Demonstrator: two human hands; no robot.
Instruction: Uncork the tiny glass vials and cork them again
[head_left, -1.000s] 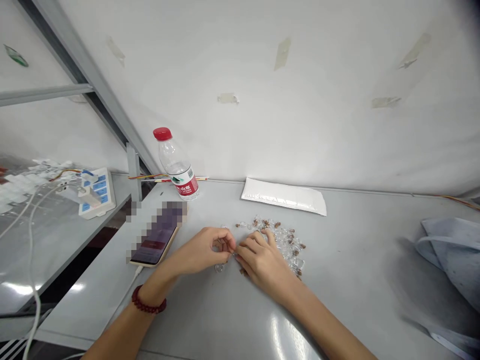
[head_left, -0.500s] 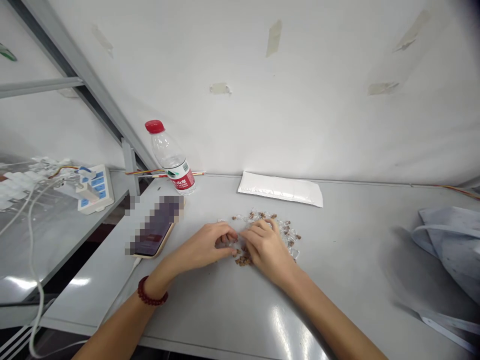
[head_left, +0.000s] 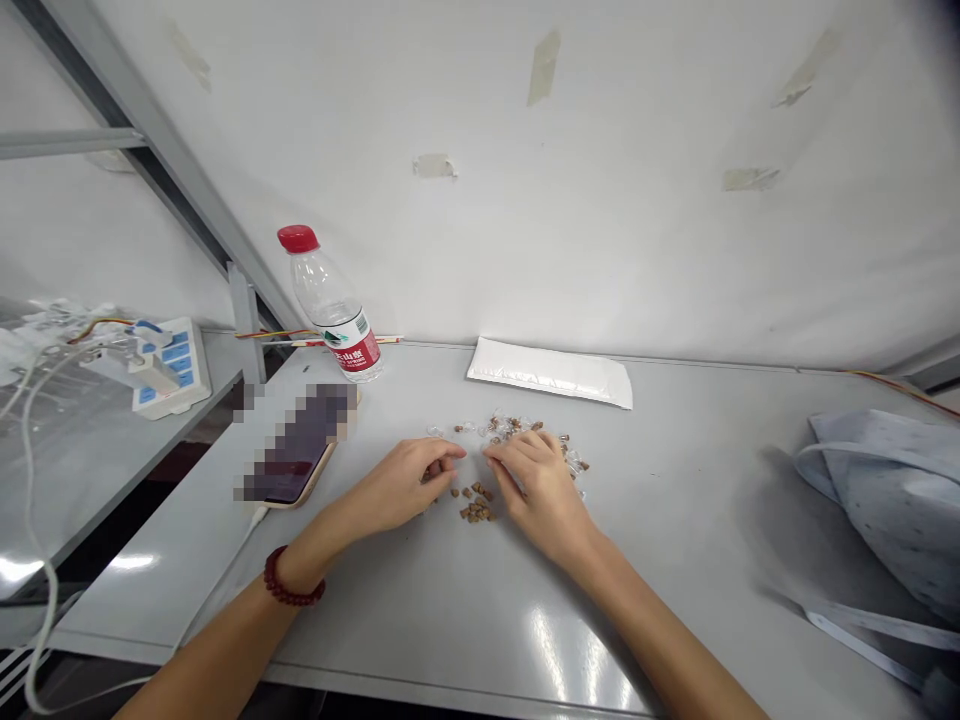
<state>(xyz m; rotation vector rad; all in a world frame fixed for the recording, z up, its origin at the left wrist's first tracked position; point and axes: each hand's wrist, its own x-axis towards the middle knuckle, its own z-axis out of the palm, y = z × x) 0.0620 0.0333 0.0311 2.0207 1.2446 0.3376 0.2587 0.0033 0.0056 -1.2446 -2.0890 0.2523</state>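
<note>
My left hand (head_left: 405, 482) is just left of a small heap of brown corks (head_left: 478, 512). Its fingers are bent, with a gap between thumb and forefinger and nothing visible in it. Tiny clear pieces partly show beneath that palm. My right hand (head_left: 544, 490) reaches over the near side of a cluster of tiny corked glass bottles (head_left: 510, 428) and covers part of it. The right thumb and forefinger are apart, with no object visible between them. Some corks lie loose between the two hands.
A water bottle (head_left: 337, 315) with a red cap stands at the back left, behind a charging phone (head_left: 304, 450). Near the wall lies a white padded packet (head_left: 551, 372). Grey-blue fabric (head_left: 885, 490) is at the right. A power strip (head_left: 176, 370) sits on the left-hand surface.
My hands have moved slightly apart, uncovering more of the cork heap. The clear piece seen at my left fingertips earlier no longer shows there. The view has shifted a little.
</note>
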